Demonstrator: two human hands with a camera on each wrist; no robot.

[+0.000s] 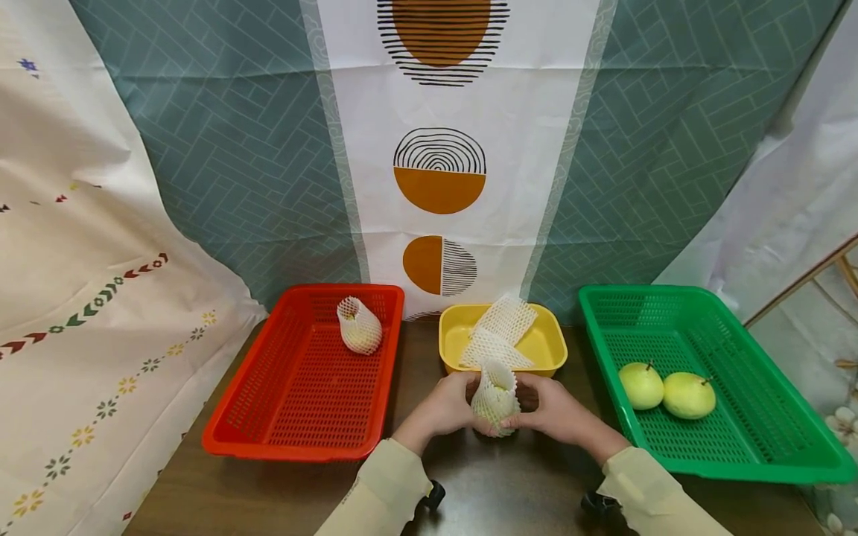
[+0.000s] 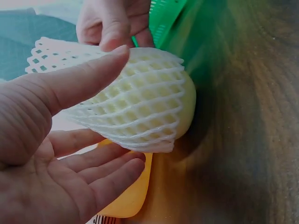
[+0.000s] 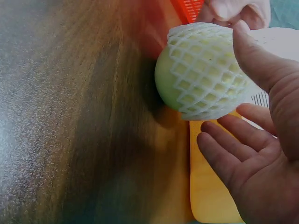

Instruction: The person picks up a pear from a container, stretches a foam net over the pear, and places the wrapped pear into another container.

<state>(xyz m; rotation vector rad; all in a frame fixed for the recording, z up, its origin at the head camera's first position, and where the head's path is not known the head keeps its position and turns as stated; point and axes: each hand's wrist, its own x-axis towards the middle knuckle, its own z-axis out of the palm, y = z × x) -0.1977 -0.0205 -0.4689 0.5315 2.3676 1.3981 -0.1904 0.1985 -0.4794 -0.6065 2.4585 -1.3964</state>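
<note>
A pale yellow-green pear [image 1: 494, 408] in a white foam net sleeve [image 2: 140, 100] is upright at the table's front middle. The sleeve reaches past the pear's top, while its bare bottom [image 3: 164, 77] shows below the net. My left hand [image 1: 447, 406] holds it from the left, thumb [image 2: 100, 72] across the net and fingers on the far side. From the right, my right hand [image 1: 555, 408] holds the same pear, its thumb [image 3: 250, 51] on the net and its other fingers loosely bent behind it.
A yellow basket [image 1: 556, 350] with flat foam nets [image 1: 503, 327] stands just behind my hands. On the left, a red basket [image 1: 295, 402] contains one netted pear [image 1: 360, 327]. A green basket [image 1: 757, 402] on the right contains two bare pears [image 1: 689, 394]. A patterned cloth hangs behind.
</note>
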